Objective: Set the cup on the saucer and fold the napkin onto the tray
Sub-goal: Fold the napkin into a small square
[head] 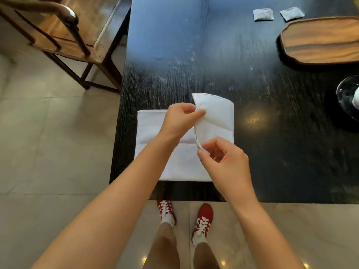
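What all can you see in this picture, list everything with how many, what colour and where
napkin: one, white, near edge of the table, right part lifted and being folded over
tray: one, brown wood, far right on the table, nothing on it
packets: two, grey-white, far side of the table just beyond the tray
glass dish: one, clear, right edge of view, partly cut off
table: one, black
chair: one, dark wood, on the floor left of the table
shoes: two, red and white, on the floor below the table edge
left hand: pinching the napkin's lifted edge
right hand: pinching the lifted edge nearer the person
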Action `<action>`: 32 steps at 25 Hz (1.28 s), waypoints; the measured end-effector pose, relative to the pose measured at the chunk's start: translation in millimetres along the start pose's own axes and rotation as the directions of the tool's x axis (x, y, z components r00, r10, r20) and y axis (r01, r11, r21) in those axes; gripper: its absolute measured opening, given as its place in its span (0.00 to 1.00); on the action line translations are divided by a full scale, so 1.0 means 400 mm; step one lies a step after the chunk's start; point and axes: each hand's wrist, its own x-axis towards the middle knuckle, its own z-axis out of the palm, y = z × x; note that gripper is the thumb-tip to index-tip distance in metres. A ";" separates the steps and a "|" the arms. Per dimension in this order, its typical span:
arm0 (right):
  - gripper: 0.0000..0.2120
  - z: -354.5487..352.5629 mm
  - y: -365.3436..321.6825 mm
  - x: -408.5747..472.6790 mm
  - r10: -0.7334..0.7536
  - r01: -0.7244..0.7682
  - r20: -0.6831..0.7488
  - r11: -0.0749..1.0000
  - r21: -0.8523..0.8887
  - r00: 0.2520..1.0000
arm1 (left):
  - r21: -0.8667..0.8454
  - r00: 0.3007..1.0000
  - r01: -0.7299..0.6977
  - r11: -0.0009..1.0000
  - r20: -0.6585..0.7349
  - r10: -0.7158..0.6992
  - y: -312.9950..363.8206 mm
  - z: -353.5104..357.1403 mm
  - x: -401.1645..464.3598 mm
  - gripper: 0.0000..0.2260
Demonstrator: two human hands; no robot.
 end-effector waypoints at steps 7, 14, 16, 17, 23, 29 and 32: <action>0.01 0.179 -0.047 -0.003 -0.069 0.087 0.175 0.992 -0.097 0.982 | -0.019 0.987 0.123 0.992 -0.103 -0.124 -0.097 -0.216 0.032 0.08; 0.06 0.308 -0.040 -0.014 -0.079 0.138 0.256 0.965 -0.222 0.964 | 0.279 0.975 0.115 0.953 -0.217 -0.055 -0.215 -0.305 0.058 0.04; 0.07 0.336 -0.033 -0.017 -0.093 0.163 0.273 0.956 -0.244 0.957 | 0.346 0.971 0.125 0.930 -0.235 -0.043 -0.236 -0.305 0.064 0.04; 0.07 0.349 -0.029 -0.018 -0.105 0.180 0.282 0.951 -0.253 0.954 | 0.365 0.969 0.122 0.923 -0.243 -0.032 -0.243 -0.306 0.067 0.04; 0.05 0.413 0.012 -0.025 -0.144 0.259 0.324 0.901 -0.348 0.935 | 0.423 0.967 0.108 0.900 -0.255 0.004 -0.259 -0.321 0.078 0.03; 0.03 0.460 0.057 -0.023 -0.199 0.348 0.365 0.844 -0.407 0.909 | 0.423 0.961 0.091 0.902 -0.274 0.031 -0.271 -0.330 0.084 0.02; 0.06 0.465 0.061 -0.016 -0.304 0.444 0.347 0.769 -0.461 0.887 | 0.450 0.959 0.061 0.891 -0.275 0.073 -0.276 -0.326 0.086 0.01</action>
